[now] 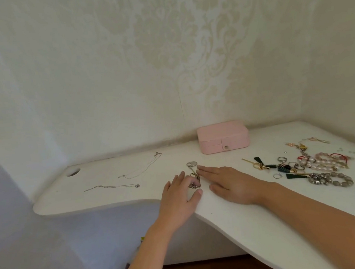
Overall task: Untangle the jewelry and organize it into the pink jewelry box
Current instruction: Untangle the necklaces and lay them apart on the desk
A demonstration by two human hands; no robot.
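A white desk (pixel 264 223) with a wavy front edge stands against the wall. A closed pink box (pixel 223 136) sits at 12 o'clock by the wall. At 10 o'clock there is a round hole (pixel 73 171) in the top. Toward 9 o'clock lie two thin chains, one (pixel 142 168) farther back, one (pixel 112 186) nearer, apart from each other. At the centre lies a pendant chain (pixel 193 175), with the left hand (pixel 177 198) and right hand (pixel 229 183) resting on either side. At 3 o'clock is a loose pile (pixel 302 165) of jewelry: pearl bracelet (pixel 323 162), grey bead bracelet (pixel 333 180), ring (pixel 277 176).
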